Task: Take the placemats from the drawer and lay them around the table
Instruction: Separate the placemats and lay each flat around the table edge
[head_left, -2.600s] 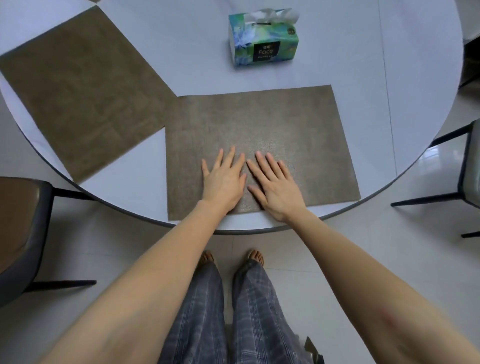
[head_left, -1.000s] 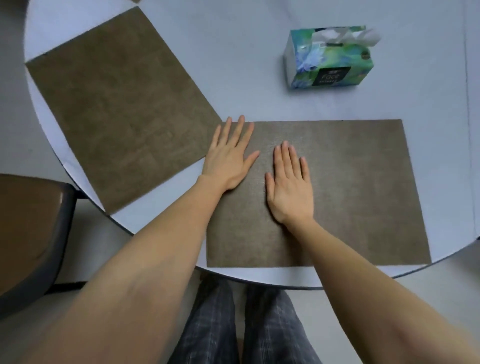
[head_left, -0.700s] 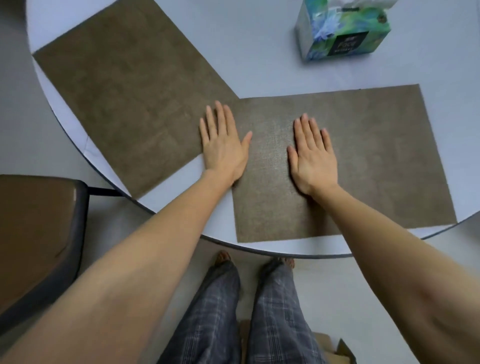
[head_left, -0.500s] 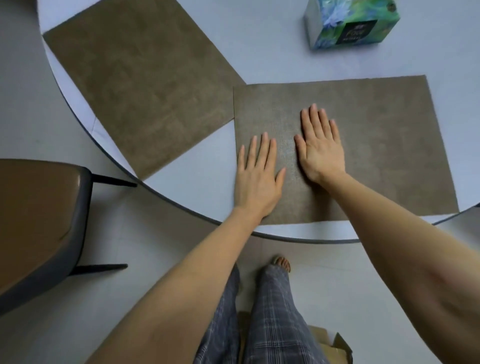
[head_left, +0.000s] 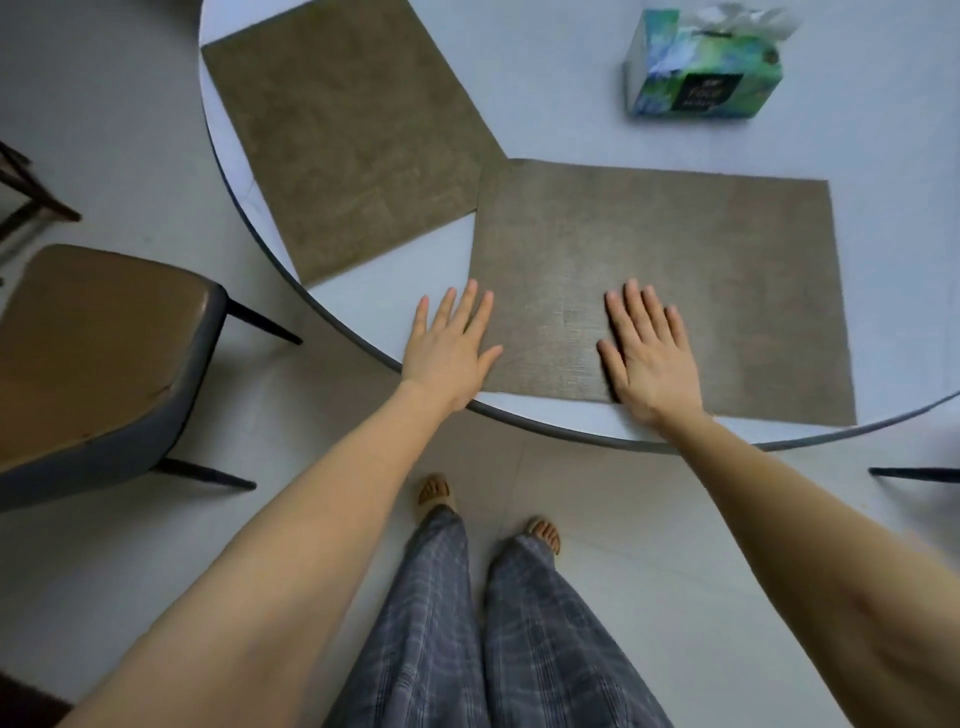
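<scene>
Placemats: two brown woven rectangular mats (head_left: 660, 291) (head_left: 343, 135) are lying on the round white worktop (head_left: 571, 78); I am pressing the nearer with flat, released fingers (head_left: 644, 306), more possibly remaining.

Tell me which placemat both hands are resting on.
The near placemat, in front of the person; left hand and right hand lie flat on it. The angled placemat lies untouched.

Both bare arms reach forward and down, well apart at the elbows. The left hand (head_left: 451, 349) lies flat, palm down, fingers straight and slightly spread. The right hand (head_left: 650, 354) lies the same way, fingers close together.
</scene>
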